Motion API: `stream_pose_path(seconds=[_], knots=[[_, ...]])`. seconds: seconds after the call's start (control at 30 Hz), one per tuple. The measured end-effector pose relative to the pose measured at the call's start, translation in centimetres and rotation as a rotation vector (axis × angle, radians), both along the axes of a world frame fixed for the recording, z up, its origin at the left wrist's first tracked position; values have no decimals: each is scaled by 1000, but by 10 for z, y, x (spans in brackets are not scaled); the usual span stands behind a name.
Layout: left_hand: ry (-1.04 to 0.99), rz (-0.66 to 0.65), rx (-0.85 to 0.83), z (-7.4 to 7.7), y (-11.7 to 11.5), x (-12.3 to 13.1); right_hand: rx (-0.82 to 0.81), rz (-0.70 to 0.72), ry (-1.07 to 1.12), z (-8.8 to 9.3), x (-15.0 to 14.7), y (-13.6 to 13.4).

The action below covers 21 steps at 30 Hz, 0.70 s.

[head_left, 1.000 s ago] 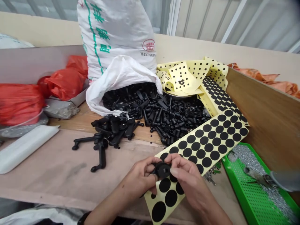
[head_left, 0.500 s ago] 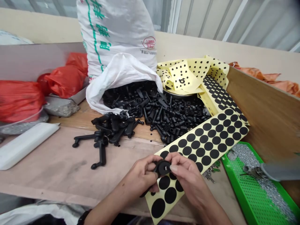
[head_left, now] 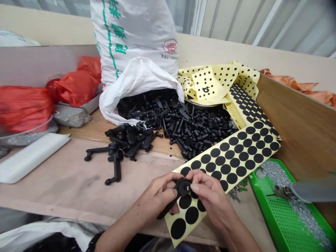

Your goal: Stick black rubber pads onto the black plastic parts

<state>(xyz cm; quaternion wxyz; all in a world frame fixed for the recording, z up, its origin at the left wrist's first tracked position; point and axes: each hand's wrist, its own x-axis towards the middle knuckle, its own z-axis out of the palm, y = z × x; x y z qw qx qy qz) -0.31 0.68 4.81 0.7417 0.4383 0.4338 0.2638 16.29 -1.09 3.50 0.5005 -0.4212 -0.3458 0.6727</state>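
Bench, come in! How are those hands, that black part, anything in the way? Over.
Left hand gripping black handle. Right hand at its round end. Dotted yellow sheet below; nothing seen blocking hands.

Black handle (head_left: pixel 183 188) at lower centre, and more black spotted in rows across the pale yellow sheet (head_left: pixel 226 156)! Up top, a white sack (head_left: pixel 144 33) lettered green and red; red bags (head_left: pixel 76 87) left, bright green tray (head_left: pixel 286 224) lower right, pinkish desk (head_left: pixel 65 178) lower left.

Light is soft and even, edges blurry.
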Motion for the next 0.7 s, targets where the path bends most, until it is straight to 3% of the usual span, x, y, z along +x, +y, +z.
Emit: stream_pose_path(seconds=[0.5,0.7], knots=[[9,-4,38,-14,-6,-1,-14,0,-13,-5,-5,-2],[50,39,142,-24,-9,1,98,-25,-133,-15,-5,-3]])
